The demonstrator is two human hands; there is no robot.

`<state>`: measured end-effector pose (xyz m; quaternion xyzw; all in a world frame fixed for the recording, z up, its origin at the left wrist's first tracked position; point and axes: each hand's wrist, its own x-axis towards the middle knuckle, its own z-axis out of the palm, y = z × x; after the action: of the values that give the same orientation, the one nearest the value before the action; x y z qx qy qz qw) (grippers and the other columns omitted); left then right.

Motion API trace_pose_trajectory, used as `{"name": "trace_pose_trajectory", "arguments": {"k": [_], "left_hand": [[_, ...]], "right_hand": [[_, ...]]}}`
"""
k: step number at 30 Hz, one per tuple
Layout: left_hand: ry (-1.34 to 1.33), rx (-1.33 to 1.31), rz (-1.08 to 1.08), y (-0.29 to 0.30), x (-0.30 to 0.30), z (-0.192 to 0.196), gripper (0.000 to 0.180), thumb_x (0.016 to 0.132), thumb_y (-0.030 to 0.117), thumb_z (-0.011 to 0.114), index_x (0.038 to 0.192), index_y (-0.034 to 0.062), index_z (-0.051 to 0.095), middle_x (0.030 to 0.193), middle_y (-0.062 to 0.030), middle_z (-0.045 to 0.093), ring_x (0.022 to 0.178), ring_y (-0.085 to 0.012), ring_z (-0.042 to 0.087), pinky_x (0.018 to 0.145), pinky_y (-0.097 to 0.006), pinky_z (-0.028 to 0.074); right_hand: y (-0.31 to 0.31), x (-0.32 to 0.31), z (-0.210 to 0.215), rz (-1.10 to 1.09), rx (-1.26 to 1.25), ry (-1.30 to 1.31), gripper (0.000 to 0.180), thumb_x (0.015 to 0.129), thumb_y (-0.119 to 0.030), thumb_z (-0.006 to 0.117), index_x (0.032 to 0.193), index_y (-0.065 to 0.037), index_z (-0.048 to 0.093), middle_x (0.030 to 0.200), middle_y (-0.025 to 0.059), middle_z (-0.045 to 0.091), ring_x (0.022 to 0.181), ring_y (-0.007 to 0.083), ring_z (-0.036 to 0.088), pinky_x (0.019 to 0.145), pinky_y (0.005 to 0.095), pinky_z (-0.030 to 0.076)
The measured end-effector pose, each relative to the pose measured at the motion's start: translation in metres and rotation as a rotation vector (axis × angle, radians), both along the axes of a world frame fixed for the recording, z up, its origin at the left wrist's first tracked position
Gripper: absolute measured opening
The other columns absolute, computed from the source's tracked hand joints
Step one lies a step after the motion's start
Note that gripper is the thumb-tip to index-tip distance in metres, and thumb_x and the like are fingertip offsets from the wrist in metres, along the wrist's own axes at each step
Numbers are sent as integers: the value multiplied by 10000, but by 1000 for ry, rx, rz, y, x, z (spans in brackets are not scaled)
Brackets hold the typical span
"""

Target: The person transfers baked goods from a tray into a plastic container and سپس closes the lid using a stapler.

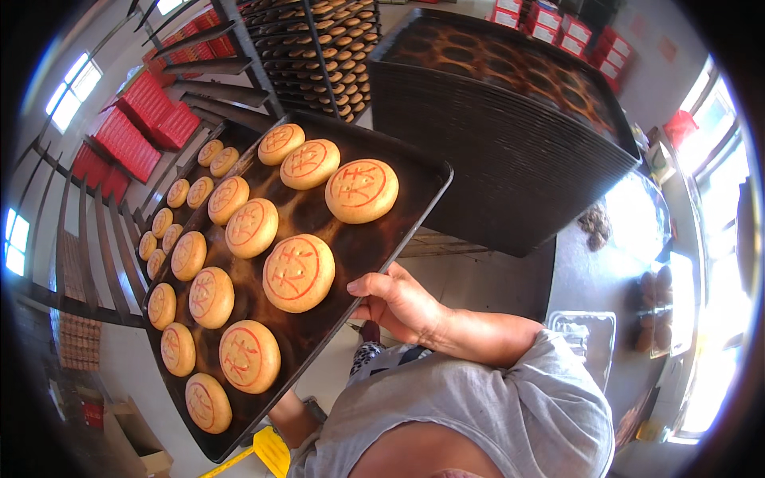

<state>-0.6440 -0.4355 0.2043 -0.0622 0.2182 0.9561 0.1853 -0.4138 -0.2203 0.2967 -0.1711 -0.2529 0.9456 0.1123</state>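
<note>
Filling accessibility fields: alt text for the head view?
A person's right hand grips the edge of a dark tray of round, red-stamped pastries; the left forearm shows below, its hand hidden. Ahead is a stack of dark trays, with a metal rack left.

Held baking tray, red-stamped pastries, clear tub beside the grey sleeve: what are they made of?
Baking tray: likely metal, exact type unclear; dark, brown-mottled surface, thin stiff rim catching light.
Red-stamped pastries: apparently baked dough; golden-brown, smooth, faintly shiny, paler sides.
Clear tub: probably plastic, glossy; see-through with bright highlights along the rim, though glass can't be ruled out.
</note>
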Motion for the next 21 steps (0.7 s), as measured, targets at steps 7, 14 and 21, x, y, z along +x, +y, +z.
{"name": "trace_pose_trajectory", "arguments": {"k": [7,14,21], "left_hand": [[101,38,-151,-27,-2,-25,498,954,404,495,1303,52,539,1381,-158,528,1286,-334,485,1084,-545,375],[284,154,-361,-20,0,-15,499,952,413,506,1293,50,548,1373,-156,535,1274,-331,497,1071,-544,392],[442,363,-690,99,15,41,501,951,422,517,1282,48,557,1366,-153,542,1262,-328,509,1058,-543,409]], "right_hand": [[-33,6,-16,-119,103,41,244,887,-80,592,1130,-54,594,1004,20,664,896,115,650,780,278,560],[-51,40,-1,-327,251,85,255,898,-98,577,1137,-14,605,1039,61,689,921,144,669,782,280,556],[-32,94,26,-619,183,177,281,929,-169,599,1161,-27,528,1088,69,633,930,180,666,757,293,578]]}}
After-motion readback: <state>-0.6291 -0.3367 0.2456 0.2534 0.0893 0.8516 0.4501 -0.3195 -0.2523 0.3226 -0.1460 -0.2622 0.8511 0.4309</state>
